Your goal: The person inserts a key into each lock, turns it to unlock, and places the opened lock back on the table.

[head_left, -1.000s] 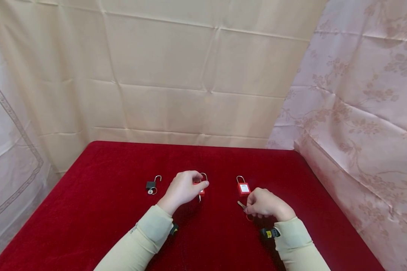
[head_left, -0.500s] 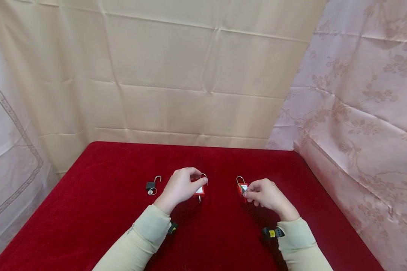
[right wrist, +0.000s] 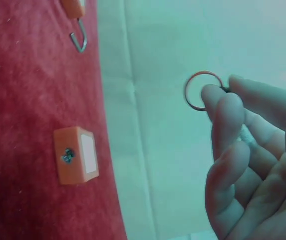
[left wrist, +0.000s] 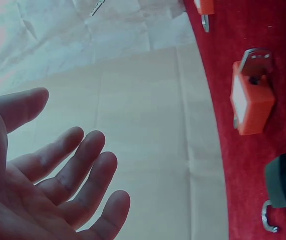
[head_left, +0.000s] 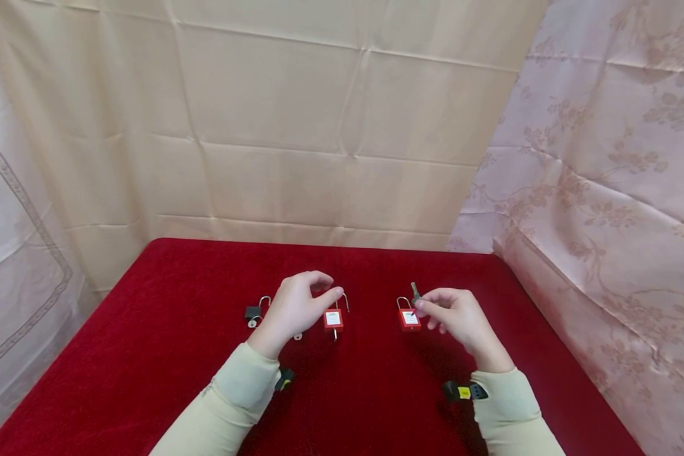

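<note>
My right hand (head_left: 456,316) pinches a key (head_left: 414,291) between thumb and fingers, and its red ring (right wrist: 186,95) shows in the right wrist view. Just left of that hand lies a red padlock (head_left: 409,320) with a white label; its bare keyhole faces the right wrist camera. Raised over the table, my left hand (head_left: 296,309) holds nothing, its fingers spread and gently bent in the left wrist view. Beside it lies another red padlock (head_left: 333,320), shackle open, with a key (left wrist: 256,62) in its bottom.
A black padlock (head_left: 253,313) with an open shackle and a key on a ring lies at the left. A round silver key head (head_left: 297,337) shows beneath the left wrist; the rest is hidden. Red cloth covers the table (head_left: 353,405); curtains (head_left: 285,126) hang behind it.
My right hand has risen with the key from in front of the right red padlock to above its label. My left hand has lifted and shifted left, uncovering the other red padlock.
</note>
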Tool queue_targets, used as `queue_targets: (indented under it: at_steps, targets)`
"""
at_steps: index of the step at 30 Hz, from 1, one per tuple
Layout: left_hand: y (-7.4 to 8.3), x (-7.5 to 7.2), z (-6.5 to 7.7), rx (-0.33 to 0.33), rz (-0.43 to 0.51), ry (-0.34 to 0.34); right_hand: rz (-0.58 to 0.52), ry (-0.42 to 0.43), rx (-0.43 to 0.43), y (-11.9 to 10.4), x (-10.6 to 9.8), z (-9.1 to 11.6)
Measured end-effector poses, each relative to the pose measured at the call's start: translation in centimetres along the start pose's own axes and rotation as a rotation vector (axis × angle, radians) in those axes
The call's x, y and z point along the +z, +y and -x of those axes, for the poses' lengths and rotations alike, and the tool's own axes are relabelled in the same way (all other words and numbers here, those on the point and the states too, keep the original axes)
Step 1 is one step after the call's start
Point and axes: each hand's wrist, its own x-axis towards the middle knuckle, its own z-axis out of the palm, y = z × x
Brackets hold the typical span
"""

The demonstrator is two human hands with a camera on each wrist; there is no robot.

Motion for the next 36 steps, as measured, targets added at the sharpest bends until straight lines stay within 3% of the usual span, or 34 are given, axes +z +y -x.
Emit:
queue_targets:
  at_steps: [7,17,28,36]
  targets:
    - [0.7,-1.1,0.3,0.018,0.029,0.019,-0.125,0.067,-0.070,-1.1,-0.4,0.4]
    - [0.7,-1.2,0.4,0.007,0.045,0.012,-0.164,0.074,-0.112,-1.6,-0.5,0.8]
    - [1.4,0.4,0.4,0.009,0.034,-0.038,-0.212,0.092,-0.119,-0.8,-0.8,0.5]
    - [1.0,2.1,-0.3,0.007,0.021,-0.073,-0.274,0.114,-0.064,-0.1,-1.6,0.2]
